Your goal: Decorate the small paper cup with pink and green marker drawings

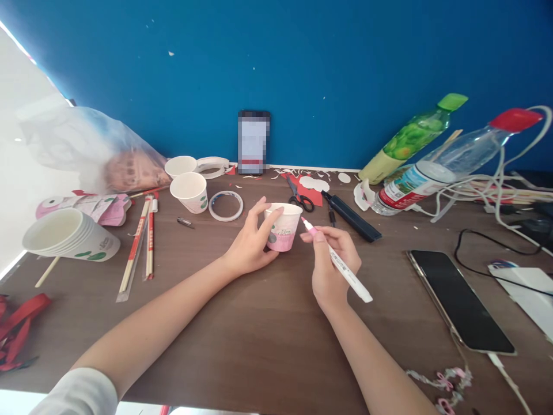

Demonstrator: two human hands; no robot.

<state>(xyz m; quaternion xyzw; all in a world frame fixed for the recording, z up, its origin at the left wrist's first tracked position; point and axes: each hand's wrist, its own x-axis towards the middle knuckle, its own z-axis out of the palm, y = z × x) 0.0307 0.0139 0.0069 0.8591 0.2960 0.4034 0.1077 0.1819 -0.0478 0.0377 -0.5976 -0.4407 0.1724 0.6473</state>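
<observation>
A white paper cup [286, 226] stands upright at the middle of the table, its lower part coloured pink below the printed lettering. My left hand [253, 239] grips it from the left side, fingers at the rim and thumb near the base. Just right of the cup, my right hand [334, 259] holds a white marker [349, 274] like a pen. Its pink tip is uncapped and points at the cup's upper right side, with a small gap that is hard to judge. Behind the cup lie black-handled scissors [300, 196] and red paper [314, 195].
Stacked paper cups [71, 236], wrapped chopsticks [137, 242] and a tape roll [226, 206] are on the left. A phone [254, 141] leans against the blue wall. Rightward lie a black box cutter [352, 216], bottles [421, 178], cables and another phone [460, 300].
</observation>
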